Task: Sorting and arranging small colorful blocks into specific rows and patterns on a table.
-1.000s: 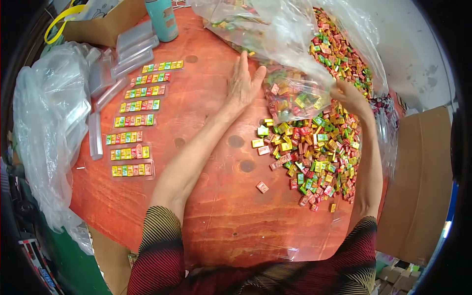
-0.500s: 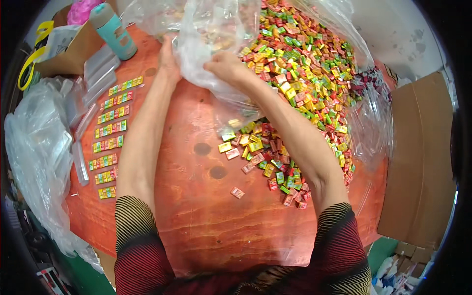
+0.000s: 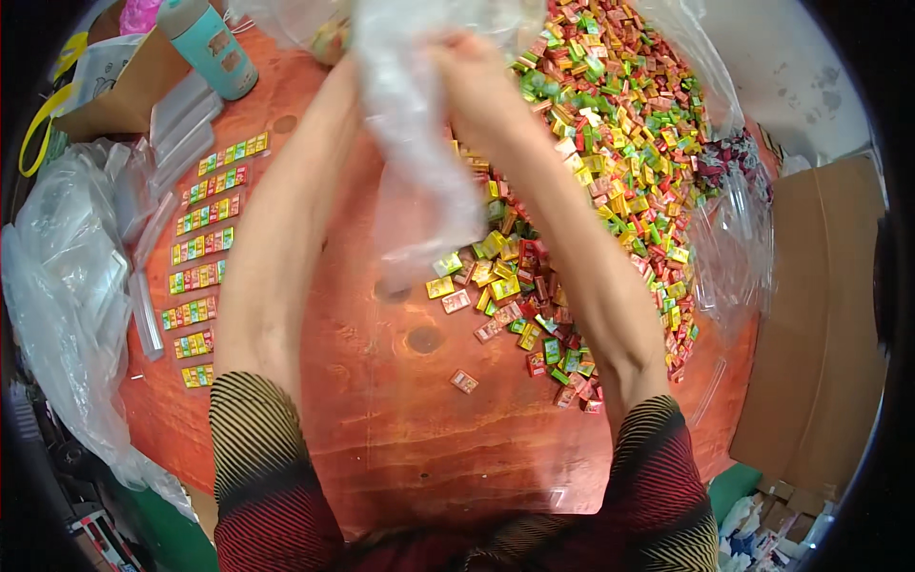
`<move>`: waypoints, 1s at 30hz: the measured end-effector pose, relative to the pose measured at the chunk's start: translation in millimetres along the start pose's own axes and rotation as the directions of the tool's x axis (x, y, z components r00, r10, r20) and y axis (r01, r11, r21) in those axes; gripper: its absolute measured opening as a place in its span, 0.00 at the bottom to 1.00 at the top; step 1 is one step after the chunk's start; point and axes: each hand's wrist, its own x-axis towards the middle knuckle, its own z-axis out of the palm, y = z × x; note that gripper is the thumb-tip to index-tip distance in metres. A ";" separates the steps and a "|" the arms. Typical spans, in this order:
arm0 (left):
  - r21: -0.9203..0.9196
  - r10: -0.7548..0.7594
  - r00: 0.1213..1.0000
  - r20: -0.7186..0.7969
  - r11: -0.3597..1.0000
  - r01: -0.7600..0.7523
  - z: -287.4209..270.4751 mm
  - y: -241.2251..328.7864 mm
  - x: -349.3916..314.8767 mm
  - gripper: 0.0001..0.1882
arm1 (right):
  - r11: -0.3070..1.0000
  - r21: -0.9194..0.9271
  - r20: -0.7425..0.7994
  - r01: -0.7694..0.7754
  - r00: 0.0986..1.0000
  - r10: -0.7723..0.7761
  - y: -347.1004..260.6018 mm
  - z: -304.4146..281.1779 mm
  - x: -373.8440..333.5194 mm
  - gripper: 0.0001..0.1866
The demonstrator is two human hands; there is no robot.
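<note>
A clear plastic bag [image 3: 410, 124] hangs between my raised hands at the far side of the table, its lower end dangling over the red wooden top. My right hand [image 3: 477, 91], blurred by motion, is closed on the bag's right side. Against the bag's left side is my left hand [image 3: 345, 91]; its fingers are hidden behind the plastic. Below and right of the bag spreads a big heap of small wrapped sweets [image 3: 620, 172] in yellow, red, green and orange. One loose pink sweet [image 3: 464, 381] lies apart from the heap, nearer to me.
Several short rows of sweets [image 3: 205, 246] lie at the left, beside clear plastic sleeves [image 3: 181, 129]. A turquoise bottle [image 3: 212, 52] stands behind them. Crumpled plastic [image 3: 71, 286] covers the left edge. Cardboard [image 3: 810, 315] walls the right side, near another clear plastic wrap [image 3: 729, 248].
Both hands have lifted the plastic bag higher, and its loose end has swung down over the table. The right hand has moved up and slightly right. The heap and rows look unchanged.
</note>
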 end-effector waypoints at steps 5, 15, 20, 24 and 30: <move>-0.068 -0.251 0.953 -0.171 0.968 0.243 -81.6 22.8 -79.3 0.18 | 0.230 -0.880 0.289 0.414 0.855 -0.431 74.7 39.3 -17.3 0.08; 0.920 0.609 0.753 0.250 -0.391 0.010 0.7 -27.7 -91.6 0.20 | -0.453 -0.850 0.329 0.268 0.942 -0.060 56.0 -11.0 -12.4 0.12; 0.982 0.399 0.905 0.151 -0.163 -0.092 -2.5 -61.3 -46.4 0.26 | -0.736 -0.641 0.246 0.218 0.967 0.072 17.2 -17.9 -10.1 0.11; 0.990 0.426 0.900 -0.098 -0.053 0.133 40.0 -91.2 -26.1 0.29 | -0.589 -0.727 0.415 0.352 0.909 0.030 -18.1 -84.3 -20.4 0.09; 0.975 0.324 0.938 -0.123 -0.139 0.176 25.9 -84.9 -35.9 0.28 | -0.159 -0.914 0.366 0.372 0.928 0.067 -49.0 -9.9 -12.8 0.11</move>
